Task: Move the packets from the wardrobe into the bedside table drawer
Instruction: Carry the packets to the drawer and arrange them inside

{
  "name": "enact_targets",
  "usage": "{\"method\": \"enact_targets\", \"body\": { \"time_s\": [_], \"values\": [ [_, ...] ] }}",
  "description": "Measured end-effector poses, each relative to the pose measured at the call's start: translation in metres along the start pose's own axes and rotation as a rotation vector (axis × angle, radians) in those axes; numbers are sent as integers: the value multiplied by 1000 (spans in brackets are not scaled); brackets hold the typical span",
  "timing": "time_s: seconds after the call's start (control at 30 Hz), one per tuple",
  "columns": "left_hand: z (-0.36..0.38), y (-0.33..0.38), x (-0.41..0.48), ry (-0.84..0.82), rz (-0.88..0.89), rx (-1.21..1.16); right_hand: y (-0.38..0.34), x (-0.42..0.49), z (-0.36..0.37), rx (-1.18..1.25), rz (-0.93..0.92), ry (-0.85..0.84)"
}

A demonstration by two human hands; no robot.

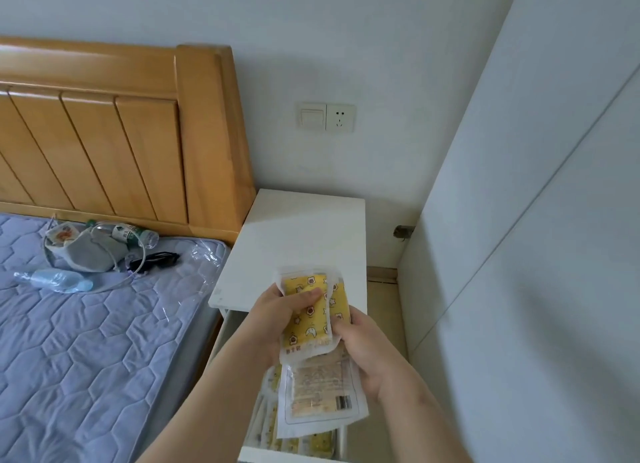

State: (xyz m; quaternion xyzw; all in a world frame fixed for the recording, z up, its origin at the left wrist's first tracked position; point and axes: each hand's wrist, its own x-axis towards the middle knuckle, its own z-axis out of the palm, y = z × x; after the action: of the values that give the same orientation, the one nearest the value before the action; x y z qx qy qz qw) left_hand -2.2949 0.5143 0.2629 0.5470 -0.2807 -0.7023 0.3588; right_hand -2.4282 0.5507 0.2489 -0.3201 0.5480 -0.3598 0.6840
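Nearest to the camera, two bare forearms reach over the open drawer [294, 456] of the white table [298, 234]. From my remote view, the left hand [273, 320] grips yellow patterned packets [308, 324], its thumb pressed flat on the top one, just above the drawer at the front edge of the table. The right hand [367, 355] has its fingers curled round the right side of the same bundle. A pale packet with a barcode [322, 393] hangs under them, over the drawer; which hand holds it I cannot tell. More packets [277, 428] lie inside the drawer. Left of the table stands a bed [86, 341] with plastic bottles [55, 280] on it; right of the table is the white wardrobe [536, 220].
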Motion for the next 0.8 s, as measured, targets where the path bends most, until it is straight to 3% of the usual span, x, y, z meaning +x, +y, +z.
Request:
{"method": "enact_targets", "body": {
  "time_s": [0.17,0.27,0.4,0.63,0.8],
  "values": [
    [-12,-7,42,119,-56,-147,15,39,-1,232,126,34],
    [-29,-4,70,190,-91,-249,26,62,18,264,95,15],
    [-61,0,108,196,-129,-211,37,87,43,227,155,56],
    [-118,-33,173,270,-174,77,87,142,15,62,360,498],
    [-126,-101,207,221,-288,361,137,172,-22,58,439,600]
  ]
}}
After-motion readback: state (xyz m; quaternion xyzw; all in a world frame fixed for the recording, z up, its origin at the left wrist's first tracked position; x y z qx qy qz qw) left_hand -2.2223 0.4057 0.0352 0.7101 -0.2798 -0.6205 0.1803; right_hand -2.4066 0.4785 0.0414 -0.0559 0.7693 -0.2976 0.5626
